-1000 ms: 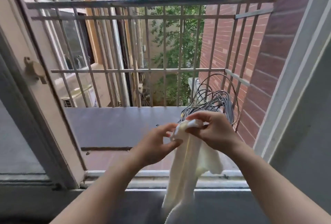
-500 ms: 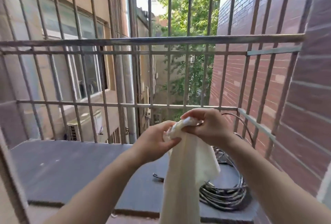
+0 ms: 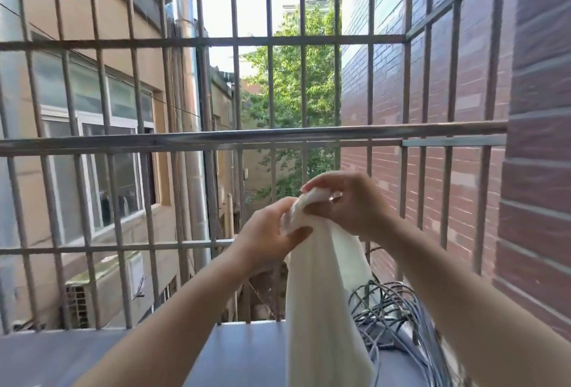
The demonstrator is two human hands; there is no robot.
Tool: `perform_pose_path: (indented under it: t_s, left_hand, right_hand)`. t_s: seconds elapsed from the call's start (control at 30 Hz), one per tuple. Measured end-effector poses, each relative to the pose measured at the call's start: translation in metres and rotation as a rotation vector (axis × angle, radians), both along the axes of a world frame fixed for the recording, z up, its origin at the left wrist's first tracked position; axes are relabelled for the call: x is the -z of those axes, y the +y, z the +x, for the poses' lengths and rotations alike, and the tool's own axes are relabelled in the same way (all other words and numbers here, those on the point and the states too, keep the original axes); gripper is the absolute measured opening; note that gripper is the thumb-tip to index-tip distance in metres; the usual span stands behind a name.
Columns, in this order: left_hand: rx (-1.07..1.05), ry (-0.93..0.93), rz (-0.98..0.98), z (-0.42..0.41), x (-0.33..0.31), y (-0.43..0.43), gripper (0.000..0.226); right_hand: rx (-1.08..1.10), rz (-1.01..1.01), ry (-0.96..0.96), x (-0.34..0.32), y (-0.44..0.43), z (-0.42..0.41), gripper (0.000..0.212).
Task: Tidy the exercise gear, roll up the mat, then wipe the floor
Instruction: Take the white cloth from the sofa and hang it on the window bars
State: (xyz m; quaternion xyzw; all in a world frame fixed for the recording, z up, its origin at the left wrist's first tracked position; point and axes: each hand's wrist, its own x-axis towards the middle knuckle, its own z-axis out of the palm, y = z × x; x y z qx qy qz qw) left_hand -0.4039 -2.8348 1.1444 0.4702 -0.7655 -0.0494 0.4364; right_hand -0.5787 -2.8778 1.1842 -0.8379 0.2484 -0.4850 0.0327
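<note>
A long white cloth (image 3: 321, 300) hangs straight down from both my hands, out past the window over a grey ledge. My left hand (image 3: 272, 232) pinches the cloth's bunched top edge from the left. My right hand (image 3: 346, 204) grips the same top edge from the right, fingers curled over it. Both hands are held up just below the thick horizontal rail (image 3: 247, 134) of the metal window grille. The cloth's lower end runs out of view at the bottom.
Vertical grille bars (image 3: 140, 170) close the space ahead and on the right side. A coil of grey cable (image 3: 398, 318) lies on the grey ledge (image 3: 92, 355) at the right. A brick wall (image 3: 537, 170) stands close on the right.
The view has tilted upward and moved out past the window frame. Both hands have lifted the cloth higher toward the grille rail, keeping the same hold on its top edge.
</note>
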Motion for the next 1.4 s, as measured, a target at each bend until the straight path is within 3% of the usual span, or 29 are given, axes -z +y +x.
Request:
perform_pose_path:
  t_s: [0.17,0.4,0.7,0.93,1.4]
  left_hand:
    - [0.069,0.117,-0.044,0.004,-0.021,-0.005,0.022]
    - [0.116,0.256,0.015,0.017,-0.034,-0.010,0.021]
    - [0.036,0.376,-0.033,0.016,-0.049,-0.012,0.019]
    - [0.098,0.485,0.036,0.021,-0.065,-0.011,0.020]
    - [0.034,0.345,-0.123,0.036,-0.172,-0.043,0.023]
  right_hand:
    - [-0.012,0.005,-0.064,-0.016,-0.004,-0.003,0.028]
    - [-0.034,0.106,-0.178,0.004,-0.006,-0.015,0.038]
    - [-0.045,0.206,-0.228,0.031,0.004,-0.007,0.075]
    - [-0.118,0.237,-0.405,0.021,-0.002,0.018,0.039]
    - [0.136,-0.061,-0.254,-0.116,-0.039,0.011,0.034]
